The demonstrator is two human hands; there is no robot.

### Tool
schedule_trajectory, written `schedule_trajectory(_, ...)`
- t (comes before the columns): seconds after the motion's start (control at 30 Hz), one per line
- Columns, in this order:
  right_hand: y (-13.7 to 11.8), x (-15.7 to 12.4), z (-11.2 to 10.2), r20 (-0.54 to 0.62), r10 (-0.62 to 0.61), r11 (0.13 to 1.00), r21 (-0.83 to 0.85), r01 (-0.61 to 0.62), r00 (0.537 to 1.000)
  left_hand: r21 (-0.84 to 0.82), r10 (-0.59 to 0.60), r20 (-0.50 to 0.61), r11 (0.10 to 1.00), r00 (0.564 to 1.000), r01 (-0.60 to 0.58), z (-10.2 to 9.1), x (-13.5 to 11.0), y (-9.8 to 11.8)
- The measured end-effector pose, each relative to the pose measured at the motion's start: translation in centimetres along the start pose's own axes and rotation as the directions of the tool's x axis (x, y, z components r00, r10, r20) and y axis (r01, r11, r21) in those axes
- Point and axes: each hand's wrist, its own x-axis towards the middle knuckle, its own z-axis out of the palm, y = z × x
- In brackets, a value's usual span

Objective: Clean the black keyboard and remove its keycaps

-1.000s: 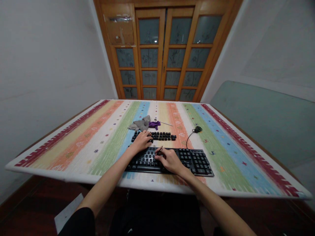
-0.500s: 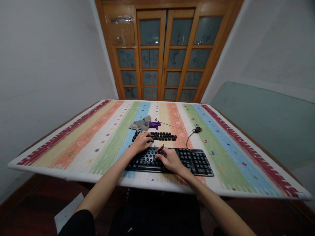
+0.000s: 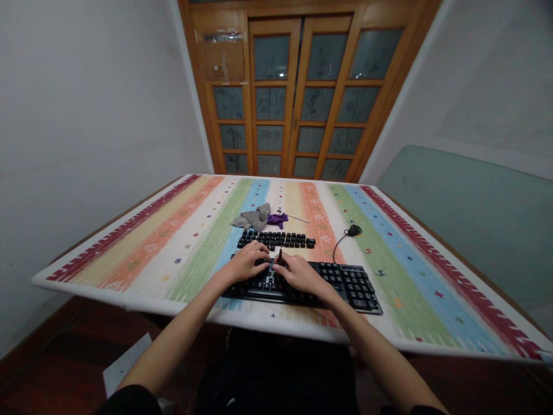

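A black keyboard [image 3: 360, 291] lies near the table's front edge, several keycaps gone from its left part. My left hand [image 3: 249, 262] rests over that part, fingers curved and thumb apart from them; nothing shows in it. Beside it, my right hand [image 3: 300, 274] pinches a slim dark tool [image 3: 280, 253], held nearly upright over the keys. Its lower end is hidden by my fingers, so its exact kind is unclear. Just behind the keyboard, loose black keycaps [image 3: 294, 240] stand in rows.
A grey cloth [image 3: 254, 219] and a purple cloth [image 3: 276, 220] lie behind the keycaps, with a thin rod [image 3: 299, 219] beside them. The bundled keyboard cable [image 3: 354, 230] sits at the right. A striped cloth covers the table [image 3: 173, 253]. Wooden glass doors [image 3: 298, 98] stand beyond.
My left hand has come back from the loose keycaps to the keyboard, close to my right hand. The tool in my right hand stands more upright. The view has shifted slightly.
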Motion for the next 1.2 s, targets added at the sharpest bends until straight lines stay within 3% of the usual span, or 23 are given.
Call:
schedule_trajectory(0.23,1.4,0.9,0.2,-0.021,0.072,0.976,0.206,-0.066,0.997,-0.132,-0.025,0.093,0.991,0.995,0.037,-0.5,-0.3,0.9)
schedule_trajectory(0.47,1.1,0.1,-1.9,-0.095,0.005,0.957,0.29,0.023,0.995,-0.226,-0.019,0.095,0.973,0.995,0.04,-0.7,0.6,2.0)
schedule_trajectory(0.7,0.6,-0.9,-2.9,-0.14,-0.075,0.967,0.231,0.106,0.987,-0.261,0.023,0.084,0.965,0.996,0.0,-0.2,1.8,2.1)
schedule_trajectory(0.9,0.9,-1.4,-3.2,-0.156,-0.083,0.984,0.146,0.106,0.984,-0.216,0.062,0.098,0.976,0.993,-0.04,0.0,2.6,1.9)
schedule_trajectory(1.07,1.6,-1.8,-2.9,-0.212,-0.02,0.989,0.138,0.05,0.977,-0.235,0.07,-0.003,0.97,0.998,-0.068,0.1,3.3,1.1)
schedule_trajectory(1.2,2.0,-2.4,-2.6,-0.214,-0.003,0.982,0.185,0.043,0.977,-0.141,0.056,-0.07,0.988,0.996,-0.066,0.7,4.1,-0.4)
